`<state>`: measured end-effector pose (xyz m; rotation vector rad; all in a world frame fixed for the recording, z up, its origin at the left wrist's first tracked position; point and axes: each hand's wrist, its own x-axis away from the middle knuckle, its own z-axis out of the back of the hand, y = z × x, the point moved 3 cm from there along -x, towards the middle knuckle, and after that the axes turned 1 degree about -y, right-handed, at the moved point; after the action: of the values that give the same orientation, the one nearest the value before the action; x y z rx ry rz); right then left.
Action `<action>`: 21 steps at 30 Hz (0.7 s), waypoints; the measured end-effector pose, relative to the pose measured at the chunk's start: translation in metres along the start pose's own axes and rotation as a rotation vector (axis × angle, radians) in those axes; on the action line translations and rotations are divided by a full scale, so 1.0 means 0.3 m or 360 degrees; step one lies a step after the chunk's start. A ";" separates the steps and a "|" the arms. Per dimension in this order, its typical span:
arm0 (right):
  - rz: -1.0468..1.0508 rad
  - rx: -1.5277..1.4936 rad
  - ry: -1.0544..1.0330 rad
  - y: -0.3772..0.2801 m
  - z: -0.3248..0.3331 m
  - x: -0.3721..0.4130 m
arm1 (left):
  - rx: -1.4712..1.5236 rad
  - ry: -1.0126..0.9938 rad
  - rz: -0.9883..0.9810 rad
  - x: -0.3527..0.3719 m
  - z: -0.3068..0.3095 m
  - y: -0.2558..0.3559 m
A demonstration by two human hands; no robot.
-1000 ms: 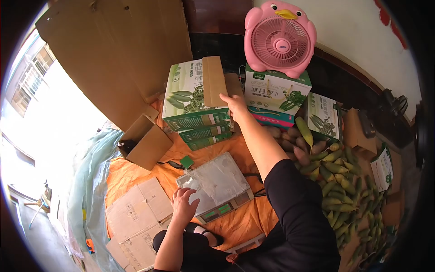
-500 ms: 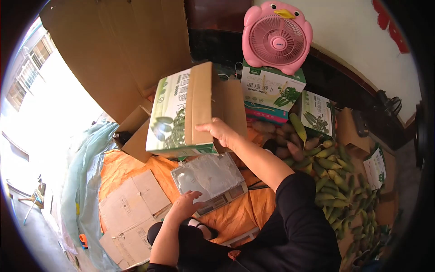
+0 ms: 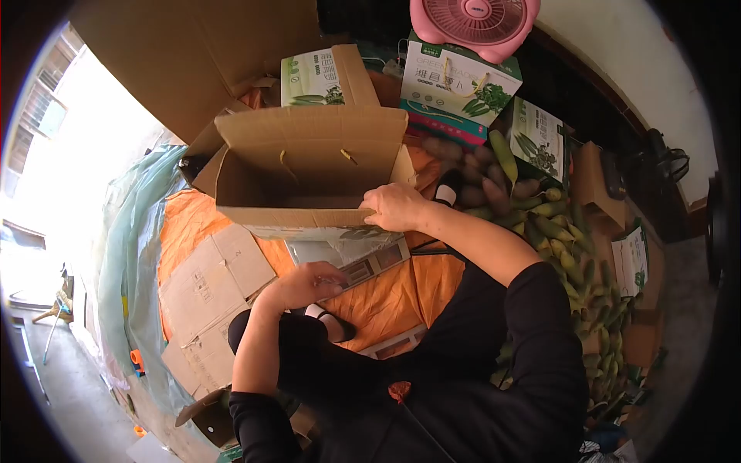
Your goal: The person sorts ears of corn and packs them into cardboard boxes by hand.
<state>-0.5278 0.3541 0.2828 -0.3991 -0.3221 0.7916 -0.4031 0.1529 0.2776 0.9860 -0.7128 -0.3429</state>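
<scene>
An open cardboard carton (image 3: 305,217) with rope handles showing inside stands tilted towards me over the middle of the floor. My right hand (image 3: 395,207) grips the right end of its near edge, thumb and fingers closed round the cardboard. Lower down, my left hand (image 3: 309,284) holds nothing, its fingers loosely curved and partly blurred. It hovers beside a plastic-covered weighing scale (image 3: 370,266), most of whose top is hidden by the carton.
Green radishes (image 3: 567,258) are heaped at the right. Printed radish boxes (image 3: 455,81) stand behind, a pink fan (image 3: 475,31) on one. Flattened cardboard (image 3: 208,270) lies at left on an orange sheet (image 3: 409,297). Another printed carton (image 3: 312,81) stands behind mine.
The carton has come nearer and turned so its opening faces me; my right hand has shifted to its near edge. My left hand has moved up slightly. The view has tilted down.
</scene>
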 end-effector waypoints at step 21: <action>0.0190 -0.0314 0.0577 0.140 0.147 0.270 | -0.1321 0.0928 0.0451 -0.014 -0.022 -0.040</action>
<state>-0.5190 0.4504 0.3128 -0.7412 -0.0363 0.7891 -0.4009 0.1533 0.2635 0.1572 -0.1252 -0.0665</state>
